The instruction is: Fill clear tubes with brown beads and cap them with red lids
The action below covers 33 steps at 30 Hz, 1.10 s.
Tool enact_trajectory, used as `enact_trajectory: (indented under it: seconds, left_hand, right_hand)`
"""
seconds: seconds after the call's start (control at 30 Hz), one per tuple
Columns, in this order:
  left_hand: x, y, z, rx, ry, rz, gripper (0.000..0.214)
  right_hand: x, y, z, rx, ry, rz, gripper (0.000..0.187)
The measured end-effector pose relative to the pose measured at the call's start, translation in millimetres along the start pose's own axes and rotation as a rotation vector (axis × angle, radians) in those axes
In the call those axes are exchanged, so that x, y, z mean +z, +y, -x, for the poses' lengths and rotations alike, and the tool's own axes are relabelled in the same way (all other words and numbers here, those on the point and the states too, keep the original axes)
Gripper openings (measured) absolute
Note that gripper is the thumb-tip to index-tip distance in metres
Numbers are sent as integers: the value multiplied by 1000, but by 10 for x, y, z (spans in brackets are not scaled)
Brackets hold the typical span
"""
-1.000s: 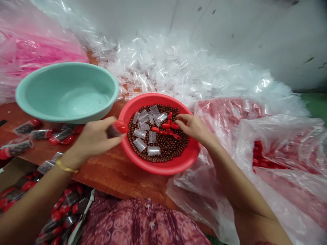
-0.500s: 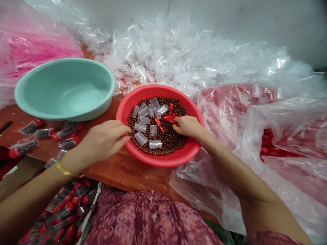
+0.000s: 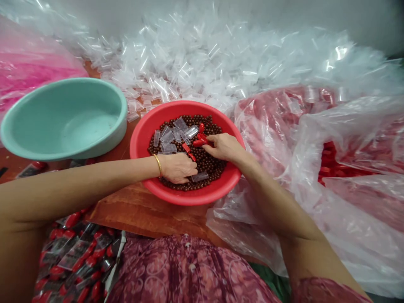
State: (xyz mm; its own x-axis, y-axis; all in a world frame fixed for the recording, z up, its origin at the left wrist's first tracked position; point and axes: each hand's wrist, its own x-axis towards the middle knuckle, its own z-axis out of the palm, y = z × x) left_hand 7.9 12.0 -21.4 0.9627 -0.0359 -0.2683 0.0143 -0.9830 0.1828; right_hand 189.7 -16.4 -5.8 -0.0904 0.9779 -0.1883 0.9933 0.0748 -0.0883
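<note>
A red bowl (image 3: 164, 191) on the wooden table holds small brown beads (image 3: 206, 162), several clear plastic tubes (image 3: 168, 147) and a few red caps (image 3: 187, 148). My left hand (image 3: 176, 167) lies inside the bowl on the beads, knuckles up, fingers curled down over something I cannot make out. A clear tube (image 3: 200, 177) lies just beyond its fingertips. My right hand (image 3: 222, 146) is also in the bowl, fingers pinched on a red cap (image 3: 199, 142).
An empty teal basin (image 3: 65, 120) stands left of the bowl. A heap of clear tubes (image 3: 202, 63) fills the back. A plastic bag of red caps (image 3: 328, 164) lies at right, pink bagged material (image 3: 28, 71) at left. Filled capped tubes (image 3: 74, 256) lie below the table edge.
My left hand moved from the bowl's left rim into the bowl, onto the beads. The filled tube it held a second ago is gone. My right hand stayed by the red caps.
</note>
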Motion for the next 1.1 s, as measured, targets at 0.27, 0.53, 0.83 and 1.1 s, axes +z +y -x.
enact_trajectory:
  seconds: [0.27, 0.53, 0.83, 1.1]
  left_hand:
    - [-5, 274, -182, -308, 15, 170, 28]
    - [-136, 178, -288, -591, -235, 349, 20]
    - [101, -45, -767, -912, 70, 1093, 26]
    - [55, -91, -502, -655, 542, 1411, 21]
  right_hand:
    - [23, 47, -1, -20, 59, -111, 30]
    - [7, 55, -1, -40, 82, -173, 28]
    - [68, 112, -11, -16, 336, -504, 25]
    - [144, 211, -120, 51, 681, -1081, 29]
